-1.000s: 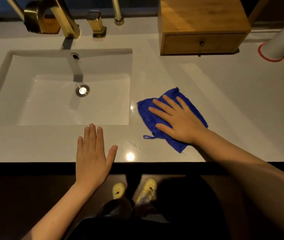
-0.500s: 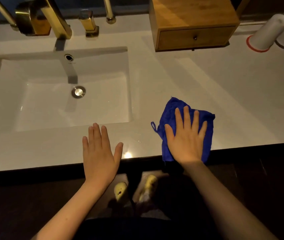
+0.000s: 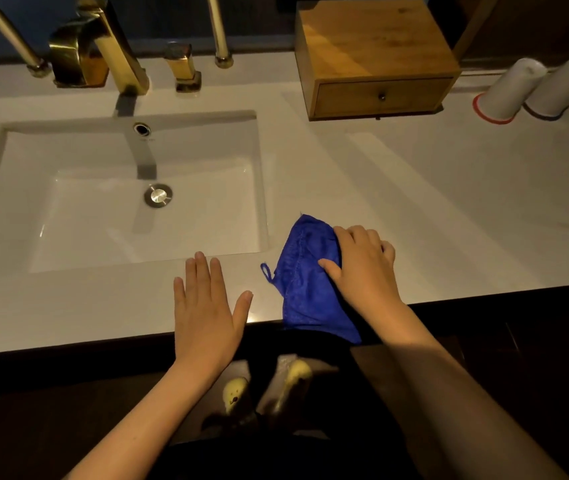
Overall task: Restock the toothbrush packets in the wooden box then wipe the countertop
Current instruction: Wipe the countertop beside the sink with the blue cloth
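A person stands at a white stone bathroom countertop (image 3: 449,202), seen from above through a camera worn on the head. The right hand (image 3: 362,268) rests on a crumpled bright blue microfibre cloth (image 3: 305,289), its fingers curled and gathering the fabric, with the thumb pressed into the folds; the cloth lies at the front edge of the countertop, just right of the basin, and its lower corner hangs over the dark edge. A small loop of the cloth sticks out on its left side. The left hand (image 3: 206,310) lies flat and open on the countertop in front of the basin, fingers spread a little, holding nothing, just beside the cloth but not touching it. The rectangular white undermount sink (image 3: 16,202) fills the left half of the view, with a round metal drain (image 3: 158,195) in its floor. Behind it stands a squared brass-coloured tap (image 3: 103,46) with a matching brass handle (image 3: 184,65) to its right. At the back right sits a light wooden box with a single drawer and a small dark knob (image 3: 376,50); the drawer is closed. Right of the box, two white cups stand upside down: one with a red rim (image 3: 508,88), one with a dark rim (image 3: 560,86). Below the counter, two pale yellow slippers (image 3: 265,386) show on a dark floor.
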Demonstrator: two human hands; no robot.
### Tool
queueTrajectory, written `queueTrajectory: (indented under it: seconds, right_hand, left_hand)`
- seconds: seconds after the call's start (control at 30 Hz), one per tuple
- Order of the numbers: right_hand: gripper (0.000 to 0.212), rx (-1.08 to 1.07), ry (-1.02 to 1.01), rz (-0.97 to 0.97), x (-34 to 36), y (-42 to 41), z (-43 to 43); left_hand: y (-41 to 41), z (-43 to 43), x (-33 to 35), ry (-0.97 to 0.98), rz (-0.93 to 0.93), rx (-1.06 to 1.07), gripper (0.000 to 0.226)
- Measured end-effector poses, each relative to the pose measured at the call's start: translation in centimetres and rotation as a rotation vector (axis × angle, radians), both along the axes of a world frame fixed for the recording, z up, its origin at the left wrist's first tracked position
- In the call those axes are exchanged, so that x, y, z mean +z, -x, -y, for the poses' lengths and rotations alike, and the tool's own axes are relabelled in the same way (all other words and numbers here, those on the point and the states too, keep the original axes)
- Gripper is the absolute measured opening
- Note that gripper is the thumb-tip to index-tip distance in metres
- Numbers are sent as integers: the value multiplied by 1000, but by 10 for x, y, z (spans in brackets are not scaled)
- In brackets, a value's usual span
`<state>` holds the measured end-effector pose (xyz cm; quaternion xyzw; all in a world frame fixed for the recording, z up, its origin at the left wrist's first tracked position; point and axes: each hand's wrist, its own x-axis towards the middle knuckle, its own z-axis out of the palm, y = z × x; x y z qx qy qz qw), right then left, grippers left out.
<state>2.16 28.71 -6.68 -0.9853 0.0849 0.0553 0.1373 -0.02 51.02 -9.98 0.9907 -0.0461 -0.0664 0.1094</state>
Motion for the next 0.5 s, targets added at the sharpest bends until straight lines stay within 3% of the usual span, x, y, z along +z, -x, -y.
queueTrajectory:
  seconds: [0.1, 0.27, 0.5]
  right_hand:
    - [35, 2, -25, -14, 1, -3, -1]
    - [2, -144, -370, 2, 36, -21, 17]
    - [7, -172, -531, 298, 92, -31, 41]
  left_hand:
    - [-2, 0, 0, 16, 0, -5, 75]
    - [-3, -2, -2, -15, 1, -13, 78]
    - [-6, 2, 2, -5, 24, -34, 82]
